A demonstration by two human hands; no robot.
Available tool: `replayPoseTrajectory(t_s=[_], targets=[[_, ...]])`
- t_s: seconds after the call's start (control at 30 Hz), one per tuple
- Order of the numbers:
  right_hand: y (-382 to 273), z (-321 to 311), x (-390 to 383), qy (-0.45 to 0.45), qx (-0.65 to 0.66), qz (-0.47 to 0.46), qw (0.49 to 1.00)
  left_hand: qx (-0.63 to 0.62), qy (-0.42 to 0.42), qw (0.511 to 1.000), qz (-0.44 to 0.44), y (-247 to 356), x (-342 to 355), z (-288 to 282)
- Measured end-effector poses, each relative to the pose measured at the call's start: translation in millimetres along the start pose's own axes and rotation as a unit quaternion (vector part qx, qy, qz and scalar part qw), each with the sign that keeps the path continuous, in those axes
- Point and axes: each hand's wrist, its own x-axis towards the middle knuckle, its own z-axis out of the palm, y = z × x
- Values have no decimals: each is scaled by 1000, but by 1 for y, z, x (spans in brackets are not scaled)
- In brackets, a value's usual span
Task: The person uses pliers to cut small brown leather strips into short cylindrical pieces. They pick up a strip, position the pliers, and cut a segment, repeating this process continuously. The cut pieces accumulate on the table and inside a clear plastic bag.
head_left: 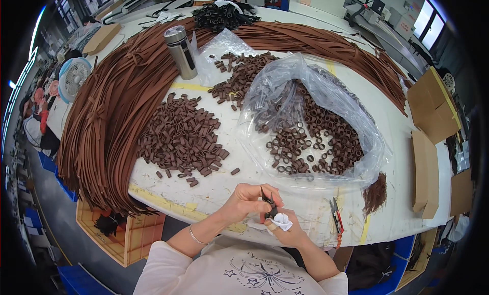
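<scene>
My right hand (291,233) is closed around a small dark tool with pointed jaws, which looks like pliers (271,209). White cloth (281,222) is bunched at the tool's handle end. Beside the jaws, my left hand (247,199) is closed, thumb and fingers pinched together; whatever they grip is too small to make out. Both hands meet over the table's near edge. Beyond them lie a pile of flat brown strap loops (181,134) and a clear plastic bag (326,180), open and full of round brown loops (331,137).
Long brown straps (104,127) arc around the table's left and far sides. A steel flask (181,51) stands among them. Red-handled thread snips (337,216) lie right of my hands, near a clump of brown threads (375,194). Cardboard boxes (425,175) stand at the right.
</scene>
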Motion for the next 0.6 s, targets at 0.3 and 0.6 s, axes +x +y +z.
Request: replayPoseTrajectory(t_s=[0.3,0.6], targets=[[1,-9,2,-22,81,139,987,-32,88,994,-57,-2,1,-3],[-2,-17,-24,-10,303,237,923,270,87,959,3,16,58,0]])
